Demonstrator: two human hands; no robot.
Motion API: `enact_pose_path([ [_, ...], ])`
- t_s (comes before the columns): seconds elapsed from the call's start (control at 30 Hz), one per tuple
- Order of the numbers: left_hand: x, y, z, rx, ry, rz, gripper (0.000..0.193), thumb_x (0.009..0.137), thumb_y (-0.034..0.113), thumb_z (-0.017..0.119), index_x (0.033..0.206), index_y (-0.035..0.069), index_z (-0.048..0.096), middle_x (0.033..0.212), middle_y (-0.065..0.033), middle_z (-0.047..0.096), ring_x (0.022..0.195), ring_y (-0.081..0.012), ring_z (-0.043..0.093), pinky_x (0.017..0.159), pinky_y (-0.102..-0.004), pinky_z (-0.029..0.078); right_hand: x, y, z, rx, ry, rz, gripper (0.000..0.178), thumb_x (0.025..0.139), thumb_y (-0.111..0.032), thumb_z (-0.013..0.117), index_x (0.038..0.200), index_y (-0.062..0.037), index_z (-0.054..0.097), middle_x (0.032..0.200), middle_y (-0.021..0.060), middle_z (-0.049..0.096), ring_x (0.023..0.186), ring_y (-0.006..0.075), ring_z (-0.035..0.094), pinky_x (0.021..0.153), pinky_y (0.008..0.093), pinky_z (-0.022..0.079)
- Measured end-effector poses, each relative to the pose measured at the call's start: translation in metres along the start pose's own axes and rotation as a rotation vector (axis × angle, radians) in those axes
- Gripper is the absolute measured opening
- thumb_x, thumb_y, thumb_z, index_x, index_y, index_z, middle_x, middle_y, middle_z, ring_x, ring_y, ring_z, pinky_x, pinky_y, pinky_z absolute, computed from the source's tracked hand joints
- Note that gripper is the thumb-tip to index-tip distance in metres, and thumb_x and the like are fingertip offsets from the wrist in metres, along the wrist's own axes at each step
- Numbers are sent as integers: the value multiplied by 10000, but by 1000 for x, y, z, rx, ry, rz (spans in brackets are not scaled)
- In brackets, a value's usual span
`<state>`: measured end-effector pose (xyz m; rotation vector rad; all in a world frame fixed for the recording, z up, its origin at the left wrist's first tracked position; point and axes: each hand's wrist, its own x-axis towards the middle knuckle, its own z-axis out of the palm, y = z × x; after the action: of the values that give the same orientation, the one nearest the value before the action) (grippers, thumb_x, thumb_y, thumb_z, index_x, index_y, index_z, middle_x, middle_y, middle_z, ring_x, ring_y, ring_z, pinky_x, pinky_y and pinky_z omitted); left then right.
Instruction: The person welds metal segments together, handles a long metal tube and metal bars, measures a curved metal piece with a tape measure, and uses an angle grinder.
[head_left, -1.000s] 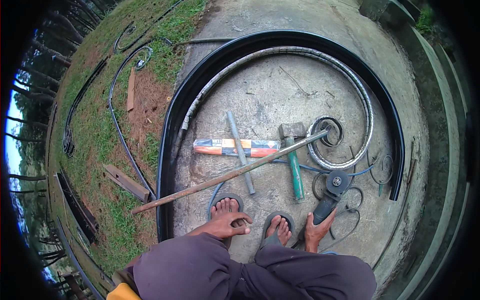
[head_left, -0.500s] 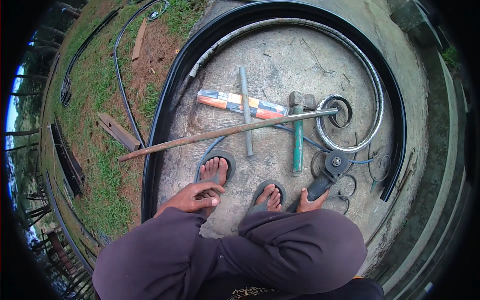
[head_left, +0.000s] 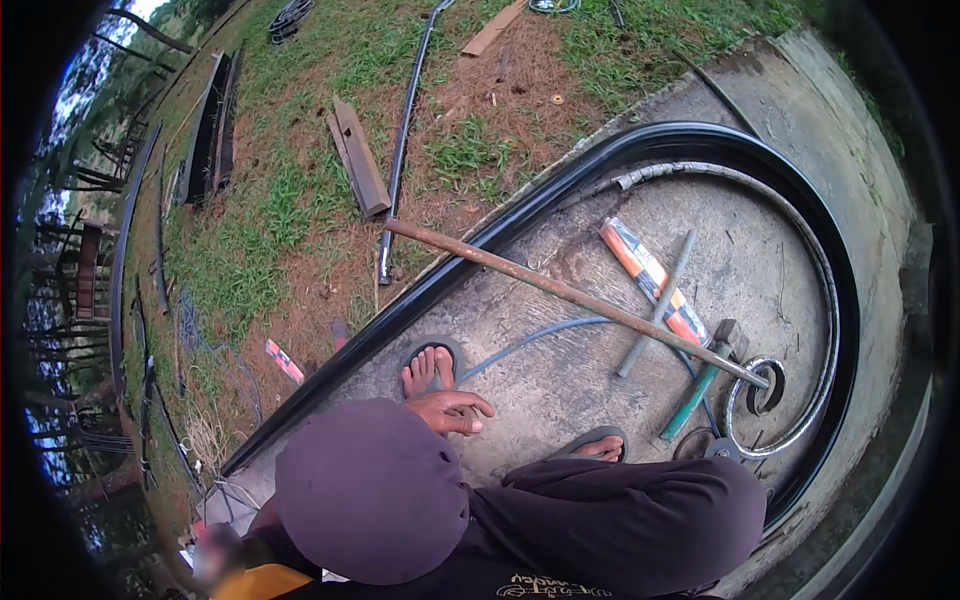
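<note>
My left hand hangs in front of my left knee, near my sandalled left foot. Its fingers are loosely bent, the thumb apart, and nothing shows between them. My right hand is out of sight behind my right knee. Just past that knee only the disc end of an angle grinder shows. Ahead lie a sledgehammer with a green handle, a long rusty pipe and a short grey pipe. The short pipe rests across an orange, white and dark package.
A black curved strip borders the concrete, with a silvery coiled strip inside it. A blue cable crosses the slab. On the grass lie wooden planks, a black tube and another orange package.
My view has swung left, so the slab and tools appear farther right. My right hand and most of the grinder have passed out of sight behind my knee. My left hand's fingers have spread slightly.
</note>
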<state>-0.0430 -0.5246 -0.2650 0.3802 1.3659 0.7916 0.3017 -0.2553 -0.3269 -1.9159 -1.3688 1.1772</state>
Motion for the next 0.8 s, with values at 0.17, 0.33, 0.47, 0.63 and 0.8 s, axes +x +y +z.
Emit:
enact_pose_path([
  [0.17, 28, -69, 10, 620, 748, 26, 455, 935, 411, 648, 1272, 108, 617, 1188, -167, 637, 1211, -337, 539, 1042, -455, 351, 5, -38, -4, 107, -117, 88, 626, 908, -223, 683, 1421, 32, 431, 1237, 218, 556, 1075, 310, 588, 907, 401, 487],
  [0.33, 8, -16, -24, 650, 659, 473, 384, 867, 240, 698, 1197, 52, 638, 1157, -138, 639, 1145, -316, 579, 1026, -463, 396, 10, -85, -2, 134, -221, 112, 556, 937, -212, 656, 1402, 25, 463, 1177, 197, 594, 1013, 282, 617, 859, 386, 515],
  [0.47, 32, -87, -37, 838, 697, 812, 355, 819, 190, 708, 1130, 23, 669, 1228, -142, 631, 1243, -305, 552, 1098, -478, 382, 20, -130, 4, 106, -354, 135, 503, 960, -203, 634, 1387, 19, 489, 1130, 181, 625, 964, 260, 640, 821, 375, 537],
  [0.63, 37, -85, -52, 849, 700, 851, 296, 847, 269, 669, 1034, 42, 699, 1198, -77, 657, 1257, -248, 559, 1109, -459, 382, 47, -219, 26, -20, -590, 80, 439, 989, -192, 607, 1369, 12, 522, 1071, 160, 663, 903, 233, 669, 772, 360, 565],
  [0.8, 42, -94, -53, 843, 765, 891, 205, 911, 238, 607, 1010, 66, 661, 1213, -60, 628, 1251, -226, 554, 1118, -444, 368, 54, -340, 71, -445, -926, -124, 428, 1036, -246, 533, 1376, 12, 512, 996, 135, 672, 795, 195, 660, 665, 350, 581],
])
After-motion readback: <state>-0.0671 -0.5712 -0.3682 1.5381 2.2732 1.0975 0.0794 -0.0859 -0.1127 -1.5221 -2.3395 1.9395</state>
